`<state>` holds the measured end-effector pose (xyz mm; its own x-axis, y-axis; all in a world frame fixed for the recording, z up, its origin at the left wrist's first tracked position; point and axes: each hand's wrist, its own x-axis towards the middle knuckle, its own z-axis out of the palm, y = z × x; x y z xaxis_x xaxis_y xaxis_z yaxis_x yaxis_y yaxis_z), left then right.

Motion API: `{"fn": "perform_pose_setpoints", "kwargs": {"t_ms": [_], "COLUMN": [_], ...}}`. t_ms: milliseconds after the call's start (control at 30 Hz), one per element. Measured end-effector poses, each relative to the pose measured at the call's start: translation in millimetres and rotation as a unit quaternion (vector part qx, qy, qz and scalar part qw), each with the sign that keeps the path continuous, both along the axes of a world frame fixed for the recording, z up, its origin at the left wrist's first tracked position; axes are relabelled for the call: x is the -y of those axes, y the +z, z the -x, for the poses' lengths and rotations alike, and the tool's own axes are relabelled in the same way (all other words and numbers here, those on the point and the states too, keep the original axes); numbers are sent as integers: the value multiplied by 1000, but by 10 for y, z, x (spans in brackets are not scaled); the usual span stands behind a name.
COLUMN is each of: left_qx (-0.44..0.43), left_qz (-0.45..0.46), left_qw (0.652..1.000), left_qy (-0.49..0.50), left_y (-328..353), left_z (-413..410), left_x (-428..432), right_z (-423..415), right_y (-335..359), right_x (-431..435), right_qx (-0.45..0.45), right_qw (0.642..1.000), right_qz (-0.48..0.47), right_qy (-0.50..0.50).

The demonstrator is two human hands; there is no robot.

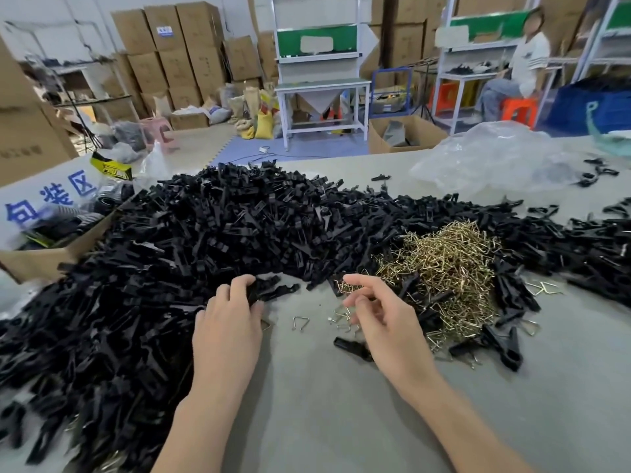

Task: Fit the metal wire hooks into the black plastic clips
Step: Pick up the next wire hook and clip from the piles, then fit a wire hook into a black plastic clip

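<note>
At the near edge of the grey worktop (307, 387), where the great heap of black plastic clips (211, 233) meets the smaller tangle of brass-coloured wire hooks (447, 264), the main risk looks to be the tangle itself. The hooks lie interlocked, so lifting one could drag several others with it and scatter them across the worktop or in among the clips. A few already lie loose, among them a stray hook (300, 323) between the two hands. The clips are heaped just as loosely, and pulling one from the foot of the heap may bring its neighbours sliding onto the bare patch where the fitting is likely to be done. A hook pressed in crooked could also spring out of the clip, though no fitting is under way yet. The left hand (228, 322) rests at the edge of the heap, its fingers (239, 285) curled over and gripping a black clip (273, 290) that sticks out to the right. The right hand (386, 322) hovers over the loose hooks just beside the tangle, its fingers (362, 285) loosely bent, the forefinger reaching forward. Whether thumb and finger already pinch a hook I cannot tell. A single clip (351, 346) lies partly under that hand.
</note>
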<state>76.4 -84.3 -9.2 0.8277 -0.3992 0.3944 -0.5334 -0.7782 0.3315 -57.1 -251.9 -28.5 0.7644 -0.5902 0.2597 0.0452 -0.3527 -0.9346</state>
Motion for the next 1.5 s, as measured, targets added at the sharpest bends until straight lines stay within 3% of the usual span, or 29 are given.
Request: {"fn": "perform_pose_setpoints", "kwargs": {"t_ms": [133, 200, 367, 467, 533, 600, 633, 700, 767, 933, 1133, 1300, 1400, 1500], "left_qx": [-68, -96, -122, -60, 28, 116, 113, 27, -17, 65, 77, 22, -10, -128], "left_qz": [147, 174, 140, 54, 33, 20, 8, -19, -46, -73, 111, 243, 352, 456], "left_qw": [986, 978, 975, 983, 993, 993, 989, 981, 978, 988, 989, 970, 935, 875], "left_qy": [-50, -64, -119, -167, -110, 20, 96, 192, 204, 117, 59, 2, -43, -99], "left_y": [17, 8, -30, -77, -53, -23, -7, -5, -24, -46, -3, 71, 140, 196], "left_z": [15, 28, 144, 251, 220, 94, 15, -128, -169, -72, -93, -42, 51, 198], "left_x": [20, 21, 144, 286, 277, 168, 80, -92, -173, -97, -68, -40, 7, 113], "right_z": [0, -4, -10, -9, -8, -6, -4, -1, 2, 1, -1, 15, 27, 25], "right_y": [4, 3, 19, 26, 23, 25, 28, 32, 35, 40, 46, 59, 81, 102], "right_x": [1, -3, -16, -16, -7, -6, -9, -11, -12, -13, -11, -23, -24, -22], "right_qx": [2, -2, -7, -8, -9, -8, -7, -6, -8, -11, -9, -3, 7, 23], "right_qw": [1000, 1000, 1000, 1000, 1000, 1000, 1000, 1000, 1000, 1000, 1000, 1000, 999, 998], "right_qz": [-7, -6, -3, -4, -8, -12, -14, -17, -15, -16, -18, -20, -31, -45], "right_qy": [-4, -2, -1, 0, 0, -1, -1, 1, 4, 3, 4, 7, 11, 23]}}
